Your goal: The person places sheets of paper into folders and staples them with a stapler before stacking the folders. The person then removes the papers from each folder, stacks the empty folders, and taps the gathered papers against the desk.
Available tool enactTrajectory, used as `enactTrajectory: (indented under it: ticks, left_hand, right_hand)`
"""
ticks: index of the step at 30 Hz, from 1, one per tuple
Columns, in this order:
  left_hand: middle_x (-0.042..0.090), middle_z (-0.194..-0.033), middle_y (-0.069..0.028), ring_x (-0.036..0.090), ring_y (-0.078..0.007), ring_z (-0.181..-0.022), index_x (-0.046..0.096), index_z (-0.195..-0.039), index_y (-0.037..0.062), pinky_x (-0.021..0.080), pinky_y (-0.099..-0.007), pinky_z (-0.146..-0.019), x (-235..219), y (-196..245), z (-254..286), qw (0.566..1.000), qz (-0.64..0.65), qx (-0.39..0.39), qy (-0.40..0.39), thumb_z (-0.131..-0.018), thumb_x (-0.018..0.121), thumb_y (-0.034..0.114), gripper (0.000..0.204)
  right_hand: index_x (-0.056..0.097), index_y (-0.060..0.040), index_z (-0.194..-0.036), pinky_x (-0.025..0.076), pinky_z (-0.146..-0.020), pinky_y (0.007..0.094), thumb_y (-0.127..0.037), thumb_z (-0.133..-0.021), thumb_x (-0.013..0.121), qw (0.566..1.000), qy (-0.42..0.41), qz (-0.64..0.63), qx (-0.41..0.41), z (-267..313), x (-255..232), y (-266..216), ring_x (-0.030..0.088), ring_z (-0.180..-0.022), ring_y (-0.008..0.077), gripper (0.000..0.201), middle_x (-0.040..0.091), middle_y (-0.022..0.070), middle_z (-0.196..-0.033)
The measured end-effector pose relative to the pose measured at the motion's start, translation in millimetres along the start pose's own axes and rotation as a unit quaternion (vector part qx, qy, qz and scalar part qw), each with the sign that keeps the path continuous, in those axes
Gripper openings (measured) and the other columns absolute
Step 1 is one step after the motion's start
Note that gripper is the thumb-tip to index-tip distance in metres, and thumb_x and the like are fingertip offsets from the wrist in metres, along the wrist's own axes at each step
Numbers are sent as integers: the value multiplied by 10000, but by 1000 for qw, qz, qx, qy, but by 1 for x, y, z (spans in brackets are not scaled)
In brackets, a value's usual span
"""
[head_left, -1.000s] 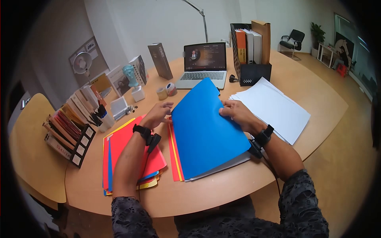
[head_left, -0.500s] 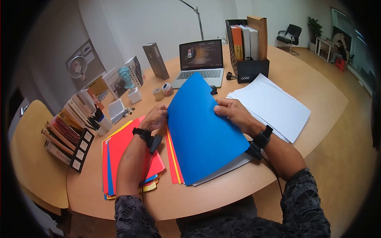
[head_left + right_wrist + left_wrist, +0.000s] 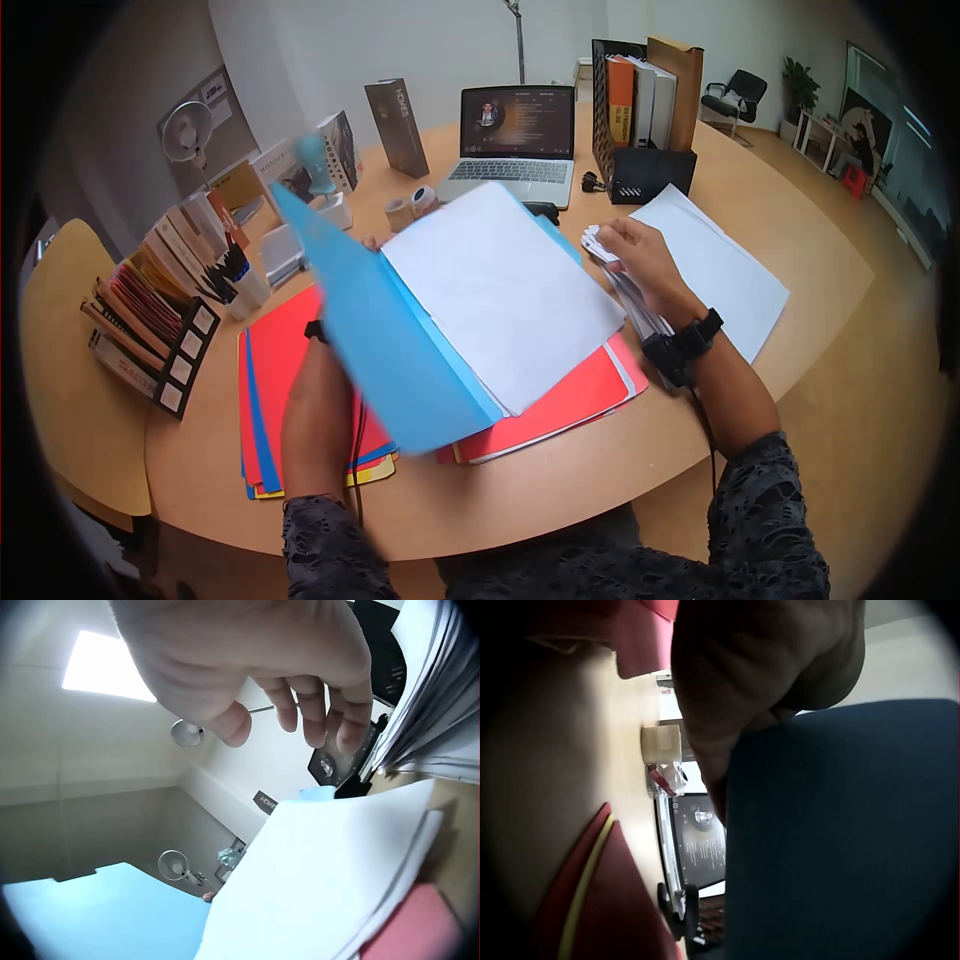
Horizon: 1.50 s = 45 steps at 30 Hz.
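A blue folder (image 3: 385,370) stands opened over a pile of red folders (image 3: 560,410), its light blue inner cover raised on the left. White sheets (image 3: 500,290) lie inside it. My left hand (image 3: 765,667) grips the folder by its edge; in the head view the cover hides most of that hand. My right hand (image 3: 645,262) hovers at the near left corner of the white paper stack (image 3: 725,275). Its fingers (image 3: 315,724) bend loosely with nothing between them, apart from the sheets in the folder.
More red, blue and yellow folders (image 3: 270,350) are piled at the left. Further back are tape rolls (image 3: 400,214), a laptop (image 3: 515,140), a black file holder (image 3: 650,175), a pen cup (image 3: 245,290) and a book rack (image 3: 185,365). A small bust (image 3: 318,165) stands behind.
The blue folder has been opened, its cover swung up and left to bare white sheets. My right hand has let go of the folder and moved right toward the paper stack.
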<state>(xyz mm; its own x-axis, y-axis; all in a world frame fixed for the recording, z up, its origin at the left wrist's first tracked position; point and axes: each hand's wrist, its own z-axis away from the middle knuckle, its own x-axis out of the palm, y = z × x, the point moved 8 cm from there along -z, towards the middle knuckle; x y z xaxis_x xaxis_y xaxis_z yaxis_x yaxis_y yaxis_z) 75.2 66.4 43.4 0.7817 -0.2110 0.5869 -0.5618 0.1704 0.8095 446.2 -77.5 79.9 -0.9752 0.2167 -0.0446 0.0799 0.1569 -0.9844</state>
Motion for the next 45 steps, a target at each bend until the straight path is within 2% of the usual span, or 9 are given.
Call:
enactTrajectory:
  ticks: [9,16,25,32,39,41,42,44,45]
  left_hand:
    - [559,-739,-49,563,-169,-673,581,-831,22,514,-304,-620,-13,-3,6,999,-36,19,25,-877,429,5,160]
    - [555,-726,-47,555,-170,-649,580,-832,20,506,-301,-596,-32,-18,0,997,-52,37,39,-883,434,22,155]
    - [552,-710,-43,544,-170,-617,579,-834,17,496,-297,-566,-10,-60,-27,997,-54,45,22,-890,441,43,152]
    - [549,-698,-41,535,-171,-593,578,-835,15,488,-294,-542,-3,-70,-33,995,-63,65,35,-897,446,60,152]
    - [546,-685,-38,526,-172,-569,577,-836,13,480,-292,-519,-10,-68,-41,989,-108,82,55,-903,451,77,156]
    - [545,-681,-37,524,-172,-562,577,-836,13,478,-291,-512,-11,-61,-39,986,-121,92,64,-904,453,81,157]
    - [544,-680,-37,522,-172,-558,577,-837,13,477,-290,-509,-13,-57,-37,985,-128,97,70,-905,453,84,158]
    - [543,-676,-36,520,-172,-551,577,-837,12,475,-289,-502,-12,-49,-35,980,-147,103,79,-907,455,88,160]
    - [543,-674,-36,519,-172,-548,576,-837,12,474,-289,-499,-8,-41,-29,978,-160,107,82,-908,456,91,161]
  right_hand:
    - [543,58,-1271,459,-728,253,-221,-862,687,981,-112,130,89,15,24,7,569,-876,126,515,632,99,-1042]
    - [648,-13,-898,402,-576,229,-138,-842,654,944,-220,223,100,27,30,-5,523,-702,72,137,597,-8,-801]
    - [645,-13,-964,459,-733,251,-67,-887,551,983,-18,180,-30,3,-125,-72,560,-747,104,133,615,2,-830]
    - [660,-40,-949,481,-719,295,-27,-847,553,970,96,207,85,14,-277,-47,584,-730,150,148,632,31,-821]
    - [650,-50,-807,380,-544,300,-178,-794,671,899,88,382,194,20,-295,-3,502,-639,116,130,567,-3,-718]
    - [594,11,-762,442,-592,315,-179,-793,645,764,281,580,-27,14,-284,-41,543,-642,161,199,583,55,-709]
    - [579,42,-790,463,-619,313,-210,-818,631,777,254,573,-57,-3,-271,-43,571,-675,168,259,588,73,-709]
    - [612,11,-840,492,-664,326,-239,-867,622,917,141,364,-79,-8,-194,-58,624,-792,184,251,623,87,-784]
    - [629,-8,-949,526,-699,349,-310,-937,597,973,96,209,6,-6,-148,-54,635,-883,216,304,633,109,-908]
